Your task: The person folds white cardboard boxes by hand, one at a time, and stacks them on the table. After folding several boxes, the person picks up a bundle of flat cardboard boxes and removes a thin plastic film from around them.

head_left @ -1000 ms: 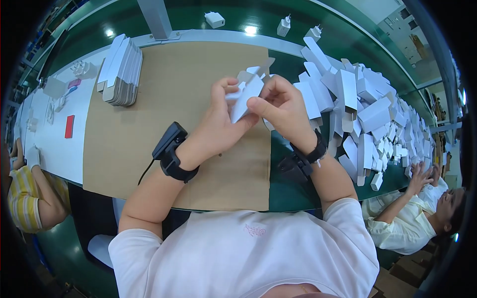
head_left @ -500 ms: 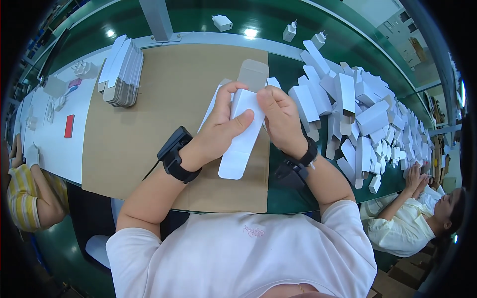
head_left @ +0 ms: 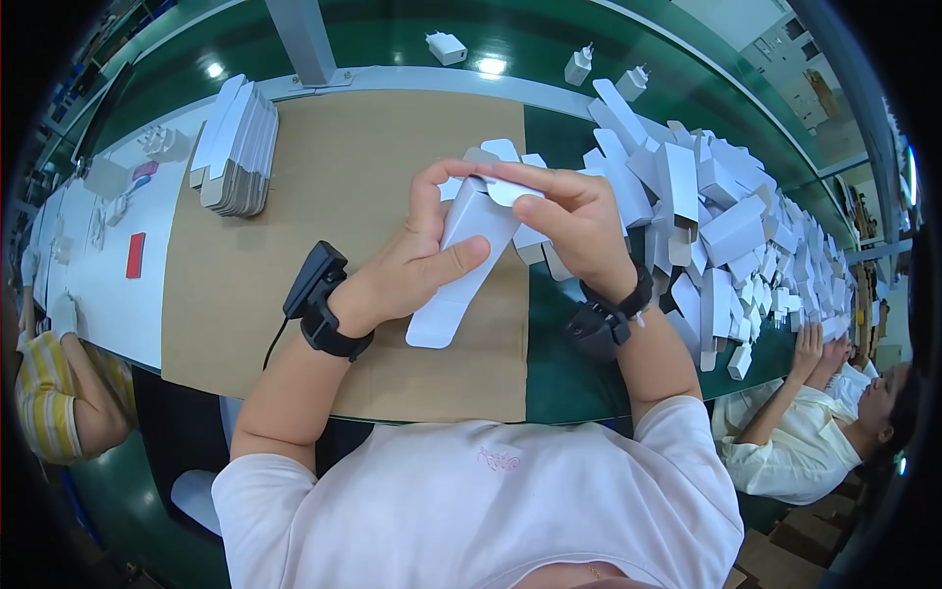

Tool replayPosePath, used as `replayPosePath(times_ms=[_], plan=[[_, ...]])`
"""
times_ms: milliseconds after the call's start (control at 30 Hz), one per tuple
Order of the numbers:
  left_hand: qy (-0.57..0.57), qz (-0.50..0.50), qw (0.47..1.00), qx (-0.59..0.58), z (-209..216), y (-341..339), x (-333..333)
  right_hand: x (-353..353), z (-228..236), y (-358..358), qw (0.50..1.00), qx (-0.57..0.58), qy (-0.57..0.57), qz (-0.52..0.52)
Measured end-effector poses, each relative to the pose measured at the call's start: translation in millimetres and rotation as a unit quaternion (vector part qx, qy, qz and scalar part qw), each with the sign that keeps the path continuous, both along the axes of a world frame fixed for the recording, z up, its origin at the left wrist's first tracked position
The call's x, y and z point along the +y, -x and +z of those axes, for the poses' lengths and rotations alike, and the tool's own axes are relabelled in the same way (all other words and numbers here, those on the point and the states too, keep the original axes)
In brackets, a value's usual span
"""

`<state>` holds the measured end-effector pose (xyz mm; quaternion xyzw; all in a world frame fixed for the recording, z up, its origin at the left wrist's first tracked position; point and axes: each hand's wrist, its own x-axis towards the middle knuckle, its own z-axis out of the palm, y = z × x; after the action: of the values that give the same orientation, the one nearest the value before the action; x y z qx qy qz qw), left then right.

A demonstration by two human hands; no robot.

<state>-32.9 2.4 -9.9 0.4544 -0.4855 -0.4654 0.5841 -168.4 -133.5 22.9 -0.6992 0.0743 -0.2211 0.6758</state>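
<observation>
A small white folding carton [head_left: 482, 218] is tilted above the brown board, its long lower flap hanging toward me. My left hand [head_left: 417, 245] grips its body, with the thumb flat on the front face and the fingers curled over the upper end. My right hand [head_left: 587, 218] pinches the curved top flap [head_left: 505, 189] between thumb and fingers, bending it over the carton's upper end. Behind my hands, partly hidden, lie more white cartons [head_left: 531, 245]. I cannot see inside the carton.
A brown cardboard sheet [head_left: 294, 294] covers the table before me. Flat cartons [head_left: 238, 147] stand stacked at the far left. A large pile of white cartons [head_left: 731, 231] fills the right. White plug chargers [head_left: 446, 47] lie beyond the rail. People sit on both sides, one working at the right [head_left: 810, 353].
The carton's top flap, upright before, is now bent over the upper end. My right hand has shifted onto that flap, and the carton has moved slightly left.
</observation>
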Motion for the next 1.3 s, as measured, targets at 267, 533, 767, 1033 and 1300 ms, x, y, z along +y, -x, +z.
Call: replayPosePath(times_ms=[267, 533, 767, 1033, 1300], plan=[[0.009, 0.029, 0.996, -0.078, -0.1, -1.2, 2.0, 2.5, 1.7, -1.7, 0.998, 0.027, -0.013, -0.048], [-0.018, 0.027, 0.999, -0.037, 3.8, -2.1, 0.7, 0.5, -17.1, -3.3, 0.988, -0.067, 0.138, 0.005], [-0.088, 0.235, 0.884, -0.395, -6.5, -17.7, -1.4, -34.1, 37.8, 39.1, 0.839, -0.023, 0.432, -0.330], [-0.184, 0.216, 0.704, -0.651, -19.5, -12.1, -13.5, -77.4, 66.9, 82.2, 0.611, 0.035, 0.588, -0.529], [-0.218, 0.197, 0.831, -0.472, -13.7, -23.7, -14.2, -13.0, -6.2, -1.8, 0.874, 0.086, 0.439, -0.189]])
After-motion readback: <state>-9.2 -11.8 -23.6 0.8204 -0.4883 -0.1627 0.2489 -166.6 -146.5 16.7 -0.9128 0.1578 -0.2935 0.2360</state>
